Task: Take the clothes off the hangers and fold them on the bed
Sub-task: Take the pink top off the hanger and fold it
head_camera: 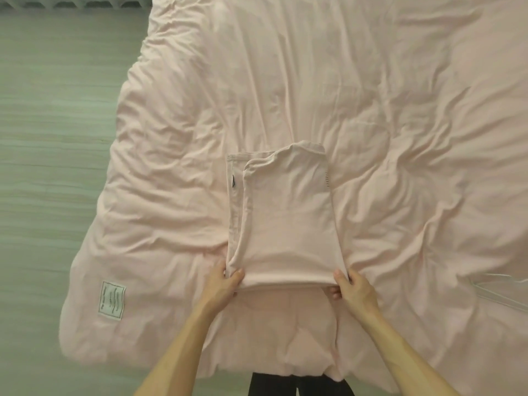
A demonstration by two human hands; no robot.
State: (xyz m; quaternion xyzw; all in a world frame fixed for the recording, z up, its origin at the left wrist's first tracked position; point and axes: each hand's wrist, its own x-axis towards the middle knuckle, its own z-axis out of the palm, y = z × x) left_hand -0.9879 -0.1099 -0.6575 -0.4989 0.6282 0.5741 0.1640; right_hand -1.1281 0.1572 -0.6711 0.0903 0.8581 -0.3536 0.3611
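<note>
Folded pink garment [285, 218], kind unclear, by the pink duvet's [285, 81] near edge, left hand [225, 281] and right hand [354, 287] pinching its near corners, fingers partly hidden underneath, white label [112, 300] at near-left corner, blurry translucent object [491, 292] at right edge

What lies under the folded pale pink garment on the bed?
The folded pale pink garment lies on the wrinkled pink duvet. The left hand and right hand grip its near corners, thumbs on top; the fingers beneath are mostly covered.
</note>
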